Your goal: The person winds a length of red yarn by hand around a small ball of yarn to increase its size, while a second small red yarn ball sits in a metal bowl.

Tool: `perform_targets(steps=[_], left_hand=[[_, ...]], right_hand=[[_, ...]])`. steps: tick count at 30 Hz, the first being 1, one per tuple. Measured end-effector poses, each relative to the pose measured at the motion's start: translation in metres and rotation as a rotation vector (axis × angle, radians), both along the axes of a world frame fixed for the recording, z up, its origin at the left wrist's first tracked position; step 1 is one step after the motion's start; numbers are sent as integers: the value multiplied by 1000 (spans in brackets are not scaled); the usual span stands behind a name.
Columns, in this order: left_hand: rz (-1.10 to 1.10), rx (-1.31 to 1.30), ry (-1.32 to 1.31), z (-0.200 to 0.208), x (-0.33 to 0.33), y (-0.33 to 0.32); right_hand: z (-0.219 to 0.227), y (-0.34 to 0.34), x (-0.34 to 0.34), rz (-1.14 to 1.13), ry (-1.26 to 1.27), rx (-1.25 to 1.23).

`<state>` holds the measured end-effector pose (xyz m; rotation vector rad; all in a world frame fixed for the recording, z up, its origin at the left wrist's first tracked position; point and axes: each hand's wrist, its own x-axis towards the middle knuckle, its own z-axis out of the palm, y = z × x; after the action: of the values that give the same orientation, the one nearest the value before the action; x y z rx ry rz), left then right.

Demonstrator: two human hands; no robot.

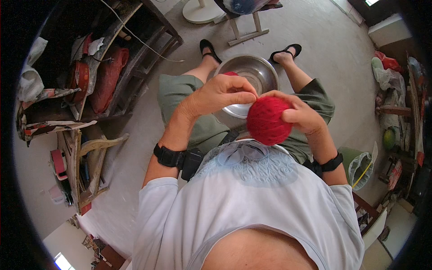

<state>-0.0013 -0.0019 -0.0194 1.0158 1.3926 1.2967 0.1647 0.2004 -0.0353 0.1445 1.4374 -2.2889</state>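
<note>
A round ball of red yarn [270, 120] is held up in front of my shirt, above the basin's near rim. My right hand [307, 116] is closed round its right side and top, thumb pressed on the wound surface. At the ball's upper left, my left hand [222, 95] pinches thumb and forefinger together, seemingly on a strand of the yarn, too thin to make out clearly. Beyond the hands, a shiny metal basin [268, 74] stands on the floor between my feet. Something red [231, 73] shows in it, mostly hidden behind my left hand.
A wooden stand [249, 36] and a white round base [201, 12] stand beyond the basin. Dark wooden shelving [148, 58] and a wooden chair-like frame [92, 155] are at the left. At the right are a lined bin [360, 166] and cluttered shelves [396, 110].
</note>
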Motion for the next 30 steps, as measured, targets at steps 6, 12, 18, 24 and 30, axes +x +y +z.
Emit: perform_targets(steps=[6, 12, 18, 24, 30], left_hand=[[81, -117, -35, -43, -7, -18], [-65, -325, -129, -39, 21, -28], [-239, -341, -62, 11, 29, -9], [-133, 17, 307, 28, 10, -5], [104, 14, 19, 9, -1, 1]], right_hand=[[7, 26, 10, -513, 162, -78], [10, 12, -12, -742, 227, -402], [-12, -19, -23, -707, 286, 582], [-11, -21, -11, -376, 174, 586], [4, -17, -4, -148, -31, 150]])
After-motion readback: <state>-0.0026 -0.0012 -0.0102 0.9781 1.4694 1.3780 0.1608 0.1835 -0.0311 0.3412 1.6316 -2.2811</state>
